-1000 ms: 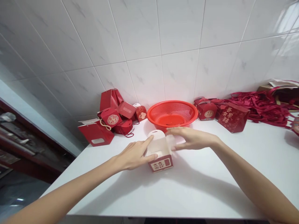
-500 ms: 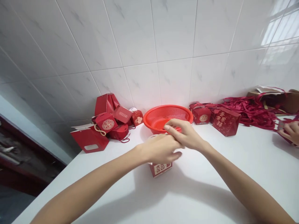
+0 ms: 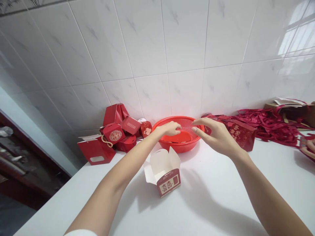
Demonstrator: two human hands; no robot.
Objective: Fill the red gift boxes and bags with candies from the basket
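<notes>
A small red and cream box (image 3: 168, 183) with its top flaps open and a white inside stands on the white table. Behind it is a red plastic basket (image 3: 182, 148) with mesh sides and something flat and red inside. Over the basket's left part reaches my left hand (image 3: 171, 128), fingers bent and partly bunched; whether it holds anything is too small to tell. My right hand (image 3: 216, 135) is at the basket's right rim, thumb and fingers apart, holding nothing.
Several red boxes (image 3: 115, 135) are heaped at the back left. Behind my right hand lie more red boxes (image 3: 242, 134), dark red ribbons (image 3: 268, 126) and a cardboard box (image 3: 307, 113). Another person's hand (image 3: 310, 148) shows at the right edge.
My hands, together above the small box before, have moved apart and onto the basket's left and right sides. The box's open flaps are now uncovered. The view has tilted up slightly.
</notes>
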